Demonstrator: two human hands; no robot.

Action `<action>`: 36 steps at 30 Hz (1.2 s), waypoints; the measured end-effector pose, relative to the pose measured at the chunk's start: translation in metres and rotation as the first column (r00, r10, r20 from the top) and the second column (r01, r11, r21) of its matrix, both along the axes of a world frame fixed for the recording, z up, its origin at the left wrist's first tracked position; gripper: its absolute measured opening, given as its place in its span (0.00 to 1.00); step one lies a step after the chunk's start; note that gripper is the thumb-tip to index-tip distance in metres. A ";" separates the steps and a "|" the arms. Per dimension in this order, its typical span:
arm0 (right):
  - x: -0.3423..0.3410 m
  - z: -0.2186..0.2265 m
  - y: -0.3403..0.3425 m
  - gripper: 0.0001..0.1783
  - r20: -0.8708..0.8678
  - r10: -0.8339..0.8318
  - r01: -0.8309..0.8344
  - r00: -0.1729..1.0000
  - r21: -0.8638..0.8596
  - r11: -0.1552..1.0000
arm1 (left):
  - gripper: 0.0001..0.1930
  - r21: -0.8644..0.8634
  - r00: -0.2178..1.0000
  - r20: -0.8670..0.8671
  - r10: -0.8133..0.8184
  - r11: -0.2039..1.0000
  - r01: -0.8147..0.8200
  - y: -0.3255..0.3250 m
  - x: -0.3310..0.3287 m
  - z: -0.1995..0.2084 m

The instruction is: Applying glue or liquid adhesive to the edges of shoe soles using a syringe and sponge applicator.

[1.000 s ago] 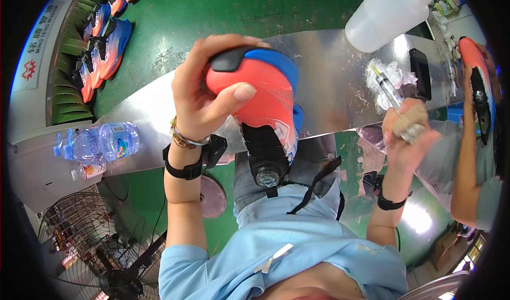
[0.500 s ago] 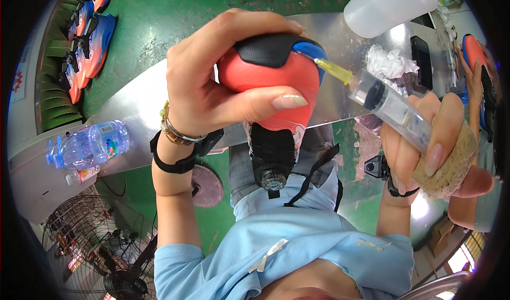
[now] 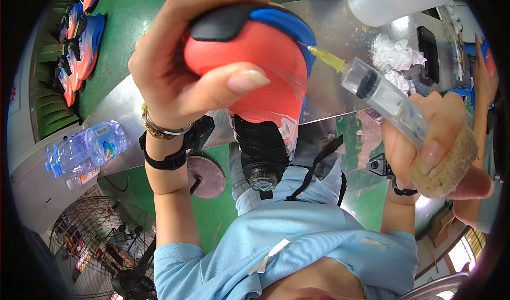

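Observation:
My left hand (image 3: 175, 61) is wrapped around the toe end of a coral-red shoe (image 3: 249, 61) with a black toe cap, a blue sole edge and a dial on its black upper. Its thumb presses on the red surface. In my right hand (image 3: 409, 140) is a clear syringe (image 3: 385, 95) with a yellow needle hub, aimed left at the shoe. The needle tip lies at the blue edge; whether it touches, I cannot tell. That same hand also clasps a tan sponge block (image 3: 446, 164) against the palm.
Crumpled white tissue (image 3: 396, 53), a black phone (image 3: 427, 54) and a translucent white container (image 3: 398, 0) are on the metal table (image 3: 332, 29). At left are plastic bottles (image 3: 87, 148), a fan (image 3: 103, 247) and a rack of similar shoes (image 3: 82, 50). Another person's arm (image 3: 482, 82) shows at right.
The shoe and my left hand have shifted left and slightly up, and the shoe has turned so that more of its blue edge shows. The syringe has moved slightly left.

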State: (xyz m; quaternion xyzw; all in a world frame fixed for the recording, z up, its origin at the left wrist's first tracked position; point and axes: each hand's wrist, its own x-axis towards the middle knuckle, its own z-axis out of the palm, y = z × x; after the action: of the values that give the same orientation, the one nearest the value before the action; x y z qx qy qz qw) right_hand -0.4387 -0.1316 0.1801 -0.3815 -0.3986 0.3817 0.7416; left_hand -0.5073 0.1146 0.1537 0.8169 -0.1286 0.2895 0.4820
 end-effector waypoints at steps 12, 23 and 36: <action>-0.033 -0.045 0.016 0.33 -0.228 -0.316 0.298 0.921 -0.108 0.948 | 0.39 0.018 0.970 0.003 0.241 0.970 -0.241 0.025 0.002 -0.013; -0.055 -0.088 0.022 0.38 -0.384 -0.324 0.310 0.864 -0.100 0.946 | 0.27 -0.180 0.907 -0.025 0.420 0.891 -0.418 0.056 -0.011 -0.043; -0.058 -0.105 0.004 0.36 -0.447 -0.265 0.209 0.854 -0.171 0.963 | 0.24 -0.249 0.887 -0.072 0.456 0.853 -0.459 0.040 -0.001 -0.045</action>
State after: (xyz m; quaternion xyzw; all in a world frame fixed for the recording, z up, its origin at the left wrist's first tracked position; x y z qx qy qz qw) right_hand -0.4971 -0.1272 0.0751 -0.3675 -0.1357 0.3903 0.8332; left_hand -0.5084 0.1545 0.1088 0.7553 0.1108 0.4058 0.5026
